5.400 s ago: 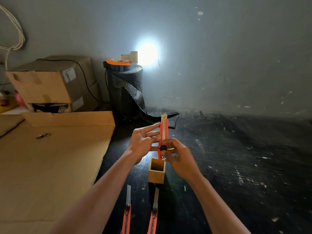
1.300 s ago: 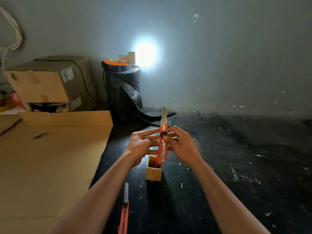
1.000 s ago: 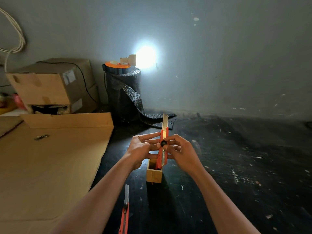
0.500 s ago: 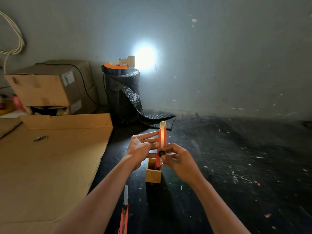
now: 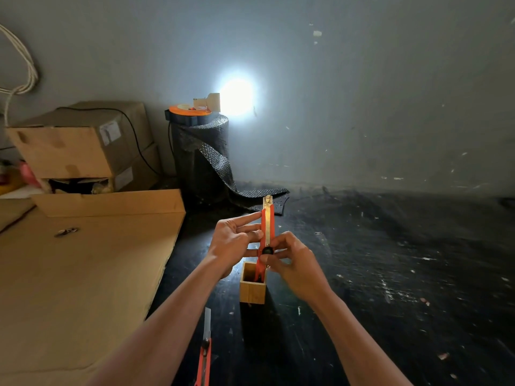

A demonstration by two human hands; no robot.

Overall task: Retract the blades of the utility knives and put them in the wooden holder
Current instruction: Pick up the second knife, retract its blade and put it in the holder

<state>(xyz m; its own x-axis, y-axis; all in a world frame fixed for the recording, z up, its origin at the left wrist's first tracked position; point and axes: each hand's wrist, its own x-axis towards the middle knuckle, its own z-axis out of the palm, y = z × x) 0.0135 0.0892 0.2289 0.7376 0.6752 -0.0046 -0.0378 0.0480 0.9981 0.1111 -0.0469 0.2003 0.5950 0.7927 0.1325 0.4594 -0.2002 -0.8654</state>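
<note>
I hold an orange utility knife (image 5: pixel 267 224) upright above the square wooden holder (image 5: pixel 252 288) on the dark floor. My left hand (image 5: pixel 232 242) grips the knife's body from the left. My right hand (image 5: pixel 289 260) holds it lower down, thumb on the black slider knob. Only a short metal tip shows above the orange body. The orange end of another knife shows inside the holder, just under the one I hold. A second orange utility knife (image 5: pixel 204 355) lies on the floor below my left forearm, blade extended and pointing away from me.
A large flat cardboard sheet (image 5: pixel 78 274) covers the floor on the left, with stacked cardboard boxes (image 5: pixel 80 146) behind it. A black roll of matting (image 5: pixel 200 154) with a bright lamp on top stands against the grey wall.
My right thumb has slid the black knob down the knife. The blade, long a second ago, has drawn back to a short tip. One floor knife seen 5.4 s ago is gone.
</note>
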